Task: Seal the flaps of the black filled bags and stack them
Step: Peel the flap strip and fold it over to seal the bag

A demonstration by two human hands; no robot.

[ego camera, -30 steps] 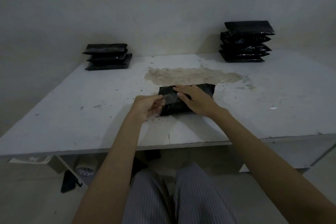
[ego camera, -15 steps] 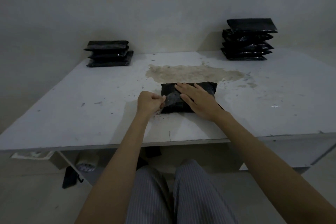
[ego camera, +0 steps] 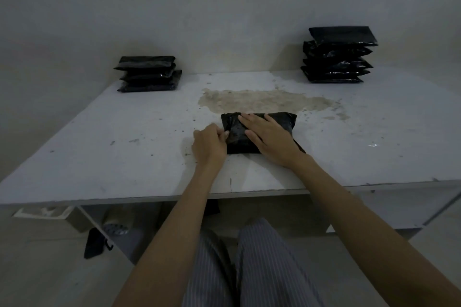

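Note:
A black filled bag point(ego camera: 287, 121) lies on the white table point(ego camera: 124, 132) in front of me. My right hand point(ego camera: 269, 137) lies flat on top of it with straight fingers, pressing it down. My left hand point(ego camera: 209, 143) is at the bag's left end, its curled fingers pinching the flap point(ego camera: 230, 129) there. A stack of three black bags point(ego camera: 148, 73) stands at the table's back left. A taller stack of several black bags point(ego camera: 338, 55) stands at the back right.
A brownish stain point(ego camera: 264, 101) marks the table just behind the bag. The wall rises right behind the table. Under the table's left side are a dark object point(ego camera: 93, 243) and a roll of tape point(ego camera: 116, 228). My striped trousers point(ego camera: 249, 264) show below.
The flap at the bag's left end, lifted and shiny before, now lies down against the bag. My left hand has closed in on that end; my right hand stays flat on top.

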